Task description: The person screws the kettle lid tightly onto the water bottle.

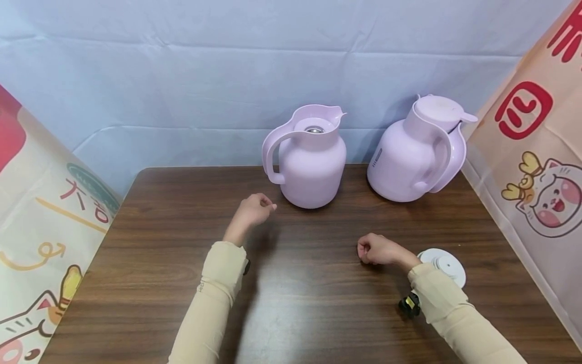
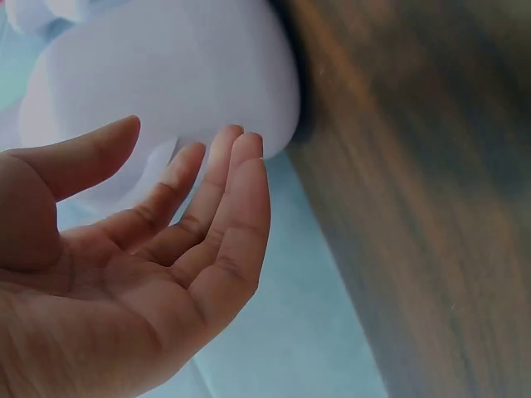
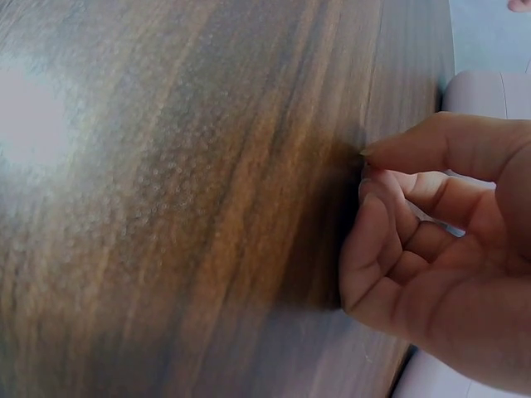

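My left hand (image 1: 256,208) is over the table just left of a pale purple thermos jug (image 1: 312,167), its fingers relaxed and slightly bent with nothing in them. This jug stands upright without a lid, its metal-lined mouth showing and its handle to the left. In the left wrist view, the left fingers (image 2: 236,215) overlap the jug's body. My right hand (image 1: 378,249) is low at the tabletop, right of centre. Its fingers (image 3: 369,249) are loosely curled and the thumb tip meets the index finger; nothing shows in its grasp. A white round lid (image 1: 450,267) lies beside the right wrist, partly hidden by the sleeve.
A second pale purple thermos jug (image 1: 404,156), with its lid on, stands at the back right, handle to the right. The brown wooden table (image 1: 182,227) ends at a pale cloth backdrop (image 1: 204,91). Printed cloths (image 1: 536,202) hang at both sides.
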`<state>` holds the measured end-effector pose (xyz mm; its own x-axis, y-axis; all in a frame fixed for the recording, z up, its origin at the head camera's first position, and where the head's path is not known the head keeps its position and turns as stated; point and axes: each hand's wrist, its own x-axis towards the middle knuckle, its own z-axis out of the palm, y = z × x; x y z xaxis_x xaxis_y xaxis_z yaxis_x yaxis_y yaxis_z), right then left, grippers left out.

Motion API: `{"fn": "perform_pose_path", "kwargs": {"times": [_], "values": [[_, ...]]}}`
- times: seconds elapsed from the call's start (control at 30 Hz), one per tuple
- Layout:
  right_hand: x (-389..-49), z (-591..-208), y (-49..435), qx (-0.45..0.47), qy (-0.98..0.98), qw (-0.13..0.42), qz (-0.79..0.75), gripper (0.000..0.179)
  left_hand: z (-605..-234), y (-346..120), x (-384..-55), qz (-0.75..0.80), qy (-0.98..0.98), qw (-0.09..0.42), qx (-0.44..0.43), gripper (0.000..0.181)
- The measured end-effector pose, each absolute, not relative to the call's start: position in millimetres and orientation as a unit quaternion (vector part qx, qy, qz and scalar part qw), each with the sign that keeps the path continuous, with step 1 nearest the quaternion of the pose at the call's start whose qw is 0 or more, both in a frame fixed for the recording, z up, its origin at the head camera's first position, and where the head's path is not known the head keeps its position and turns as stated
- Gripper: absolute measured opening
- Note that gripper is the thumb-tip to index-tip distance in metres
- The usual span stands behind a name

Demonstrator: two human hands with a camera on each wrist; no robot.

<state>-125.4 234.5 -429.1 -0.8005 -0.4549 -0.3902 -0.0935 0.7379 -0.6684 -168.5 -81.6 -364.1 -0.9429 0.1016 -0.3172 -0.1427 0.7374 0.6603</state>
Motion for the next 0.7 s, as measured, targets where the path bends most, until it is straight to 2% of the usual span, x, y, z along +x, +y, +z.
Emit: {"fn": "perform_pose_path", "kwargs": {"times": [0.53, 0.7], "values": [[-126.5, -427.8, 234.4, -0.157, 0.891, 0.278, -0.322, 0.014, -334.1, -96.7, -191.9, 0.412, 0.9, 0.13, -0.053, 0.042], [-126.2, -428.8, 233.6, -0.148, 0.891, 0.282, -0.324, 0.014, -327.9, -92.9, -198.2, 0.421, 0.9, 0.108, -0.038, 0.044]]}}
